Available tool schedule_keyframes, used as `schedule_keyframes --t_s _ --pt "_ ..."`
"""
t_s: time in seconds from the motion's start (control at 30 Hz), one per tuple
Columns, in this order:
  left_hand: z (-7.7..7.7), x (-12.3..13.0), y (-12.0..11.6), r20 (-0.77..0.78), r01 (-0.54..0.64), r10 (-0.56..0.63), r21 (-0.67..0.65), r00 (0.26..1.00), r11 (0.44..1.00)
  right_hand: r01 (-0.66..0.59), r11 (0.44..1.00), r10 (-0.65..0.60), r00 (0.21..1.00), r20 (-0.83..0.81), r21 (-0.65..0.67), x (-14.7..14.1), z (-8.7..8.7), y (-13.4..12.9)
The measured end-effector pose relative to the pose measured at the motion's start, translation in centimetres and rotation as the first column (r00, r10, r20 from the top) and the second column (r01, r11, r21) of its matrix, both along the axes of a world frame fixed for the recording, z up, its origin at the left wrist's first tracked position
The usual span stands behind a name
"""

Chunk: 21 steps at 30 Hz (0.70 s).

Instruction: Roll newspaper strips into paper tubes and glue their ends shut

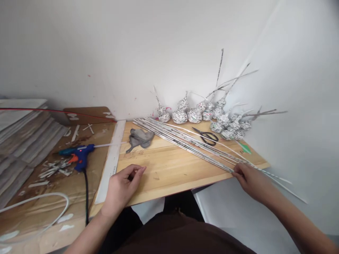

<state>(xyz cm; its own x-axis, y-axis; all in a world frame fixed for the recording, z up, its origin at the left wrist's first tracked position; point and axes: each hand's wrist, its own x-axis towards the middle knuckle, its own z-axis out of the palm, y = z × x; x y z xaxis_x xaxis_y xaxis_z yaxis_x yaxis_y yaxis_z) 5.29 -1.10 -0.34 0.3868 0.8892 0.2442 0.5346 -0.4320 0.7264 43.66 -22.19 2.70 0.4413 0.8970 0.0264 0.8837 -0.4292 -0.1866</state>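
Observation:
My left hand (122,184) hovers over the near left part of the wooden board (159,180). Its fingers are curled in toward the thumb, with nothing visible in them. On the right, my right hand (250,180) pinches the near end of a rolled newspaper stick at the board's front edge. That stick belongs to a bundle of long rolled newspaper sticks (182,141) lying diagonally across the board. Behind the bundle lie black-handled scissors (209,137). A crumpled grey cloth or pair of gloves (140,138) rests near the far left ends of the sticks.
Several woven paper gourd shapes (195,114) stand along the back wall, some with long sticks poking out. At left, a blue glue gun (81,157) with a black cord lies on cardboard (99,132) among paper scraps (57,168). A tall paper stack (26,141) is beyond.

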Motion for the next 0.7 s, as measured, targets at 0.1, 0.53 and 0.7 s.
schedule_keyframes --t_s 0.1,0.53,0.7 --pt "0.2 0.1 0.0 0.023 0.036 -0.036 -0.026 0.999 0.999 0.010 0.999 -0.009 1.000 0.016 -0.046 -0.4 0.0 -0.2" --pt "0.1 0.5 0.0 0.079 0.079 -0.074 -0.057 0.994 0.995 0.199 0.979 -0.107 0.685 -0.720 0.044 -1.1 3.9 0.8" --pt "0.6 1.6 0.2 0.225 0.180 -0.128 -0.233 0.966 0.956 0.310 0.951 -0.149 0.502 -0.852 0.016 -2.1 3.6 1.4"
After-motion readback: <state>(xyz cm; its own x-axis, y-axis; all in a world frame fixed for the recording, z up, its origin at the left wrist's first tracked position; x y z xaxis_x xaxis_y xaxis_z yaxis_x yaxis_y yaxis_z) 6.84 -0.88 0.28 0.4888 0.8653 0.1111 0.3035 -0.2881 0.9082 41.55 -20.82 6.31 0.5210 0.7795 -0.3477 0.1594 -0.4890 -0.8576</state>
